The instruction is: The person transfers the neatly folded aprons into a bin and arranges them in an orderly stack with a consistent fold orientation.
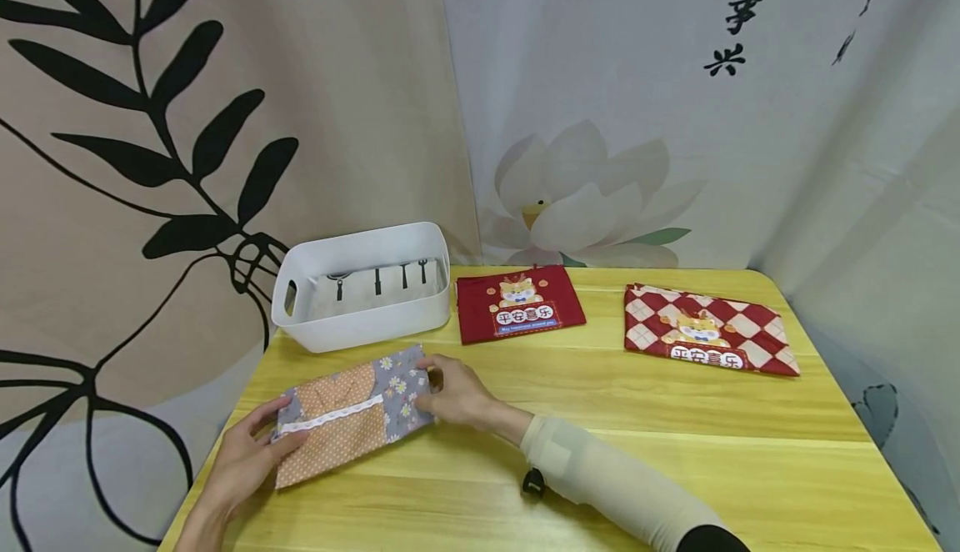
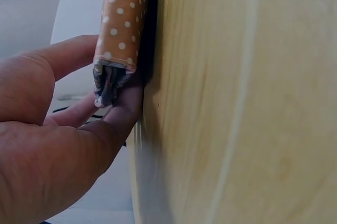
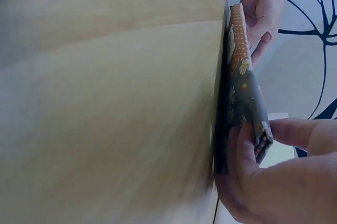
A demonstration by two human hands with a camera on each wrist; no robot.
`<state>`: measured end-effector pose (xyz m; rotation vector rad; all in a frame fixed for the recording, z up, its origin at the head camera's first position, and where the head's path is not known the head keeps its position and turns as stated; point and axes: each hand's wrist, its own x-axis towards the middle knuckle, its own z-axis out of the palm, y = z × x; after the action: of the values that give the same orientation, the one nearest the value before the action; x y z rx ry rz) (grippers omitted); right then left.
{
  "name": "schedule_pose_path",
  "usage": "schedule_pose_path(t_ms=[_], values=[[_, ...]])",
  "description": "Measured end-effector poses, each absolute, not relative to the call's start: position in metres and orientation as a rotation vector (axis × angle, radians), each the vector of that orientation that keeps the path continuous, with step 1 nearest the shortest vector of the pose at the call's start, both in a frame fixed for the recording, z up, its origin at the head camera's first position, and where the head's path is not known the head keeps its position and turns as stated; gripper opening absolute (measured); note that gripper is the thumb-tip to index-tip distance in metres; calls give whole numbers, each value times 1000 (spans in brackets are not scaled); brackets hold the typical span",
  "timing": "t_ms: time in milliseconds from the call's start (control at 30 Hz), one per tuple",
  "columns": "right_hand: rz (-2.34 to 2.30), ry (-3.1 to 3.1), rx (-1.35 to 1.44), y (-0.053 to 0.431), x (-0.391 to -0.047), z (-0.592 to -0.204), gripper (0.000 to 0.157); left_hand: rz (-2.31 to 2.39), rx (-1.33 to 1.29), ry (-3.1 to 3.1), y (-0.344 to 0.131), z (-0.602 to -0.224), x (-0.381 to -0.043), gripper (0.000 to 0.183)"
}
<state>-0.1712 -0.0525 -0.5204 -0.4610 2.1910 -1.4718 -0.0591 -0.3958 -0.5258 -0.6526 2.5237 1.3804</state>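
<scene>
A folded piece of patterned cloth (image 1: 341,435) lies slanted at the table's front left, orange with white dots, a white lace strip, and a grey-blue daisy-print end. Its left end is gripped by my left hand (image 1: 243,456), and in the left wrist view the folded layers of the cloth (image 2: 120,29) show edge-on between thumb and fingers. My right hand (image 1: 461,393) pinches the daisy-print end. From the right wrist, both hands appear at opposite ends of the cloth (image 3: 243,84), close over the tabletop.
Behind the cloth stands a white plastic basket (image 1: 367,331) with dark utensil pictures on it. A dark red folded cloth (image 1: 555,289) sits beside it, and a red-and-cream checked one (image 1: 637,323) lies farther right. Printed curtains hang behind the yellow wooden table (image 1: 675,419).
</scene>
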Motion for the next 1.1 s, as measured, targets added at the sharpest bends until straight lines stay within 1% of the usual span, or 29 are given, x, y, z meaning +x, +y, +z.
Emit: schedule_pose_path(t_ms=[267, 567, 700, 1000, 1100], values=[[-1577, 2051, -460, -49, -175, -523, 67, 1547, -657, 2419, -397, -533, -56, 96], [-1600, 2092, -483, -47, -179, -532, 54, 1652, -621, 2383, -393, -533, -55, 102], [-1598, 2109, -477, -44, -180, -532, 55, 1681, -594, 2394, -391, -532, -54, 98], [-1615, 2163, -502, -34, -180, -529, 57, 1590, -650, 2484, -383, -526, -58, 101], [-1627, 2179, -516, -30, -179, -525, 58, 1650, -606, 2541, -377, -523, -57, 96]])
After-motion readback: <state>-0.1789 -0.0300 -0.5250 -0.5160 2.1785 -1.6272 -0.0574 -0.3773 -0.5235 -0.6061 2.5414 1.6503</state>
